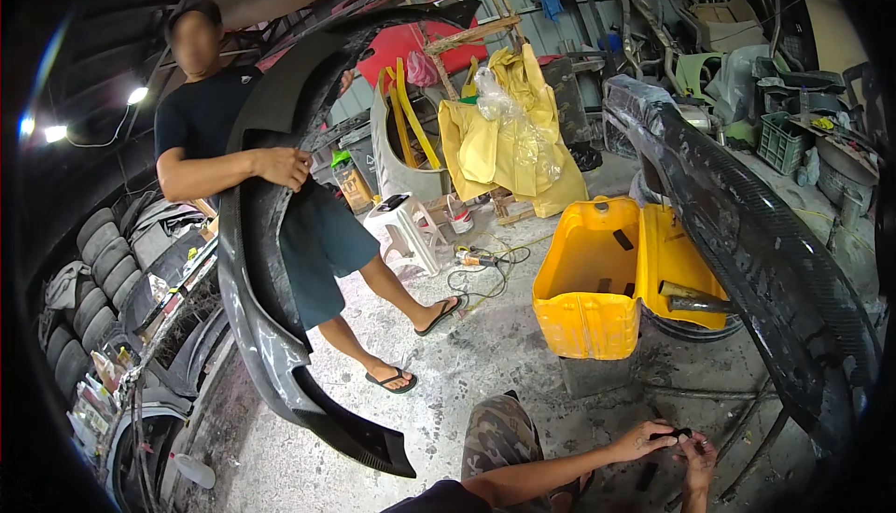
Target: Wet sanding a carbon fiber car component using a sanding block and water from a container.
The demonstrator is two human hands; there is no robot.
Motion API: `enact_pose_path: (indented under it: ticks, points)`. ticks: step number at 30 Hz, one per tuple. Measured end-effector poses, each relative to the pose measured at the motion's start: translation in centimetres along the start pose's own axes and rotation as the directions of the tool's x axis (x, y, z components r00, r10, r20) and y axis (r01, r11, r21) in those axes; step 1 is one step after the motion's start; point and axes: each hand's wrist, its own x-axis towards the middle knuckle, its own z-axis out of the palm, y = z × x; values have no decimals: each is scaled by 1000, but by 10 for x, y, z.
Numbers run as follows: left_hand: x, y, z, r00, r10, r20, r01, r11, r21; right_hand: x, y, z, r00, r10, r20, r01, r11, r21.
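Note:
At the lower right, my left hand (642,441) and my right hand (698,460) meet, their fingers pinched around a small black piece (679,434). The piece is mostly covered by fingertips, so I cannot tell its kind. Below my left hand a dark rectangular block (646,476) lies on the floor. Just beyond my hands stands a cut-open yellow plastic container (588,326) with cloudy liquid and several dark blocks in it. To the right of my hands, a long glossy black car body panel (756,224) with a woven pattern slants down from the back.
A person (210,93) at the left holds a large curved black bumper (271,345). Behind stand a white stool (406,224), a yellow sheet (509,130) and a power tool (476,258) with its cable on the floor. Stacked tyres (93,280) line the left side.

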Motion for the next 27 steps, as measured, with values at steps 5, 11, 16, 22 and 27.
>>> enact_pose_path:
  ticks: [5,11,16,22,27]
  points:
    - [-2,-28,8,997,4,-74,0,999,52,-2,-4,5,1000,-9,13,9,1000,-5]
    - [-3,-23,6,996,-64,-57,68,995,70,-1,-13,8,1000,31,-1,-31,998,-54]
    - [-1,-19,7,997,-47,-59,50,998,35,0,-5,3,1000,14,8,-14,1000,-13]
    - [-2,-34,12,991,-30,-128,34,999,34,-1,-8,6,999,10,31,-10,1000,4]
    - [-2,-42,13,995,-37,-92,43,997,67,0,-7,6,999,40,7,-39,999,-32]
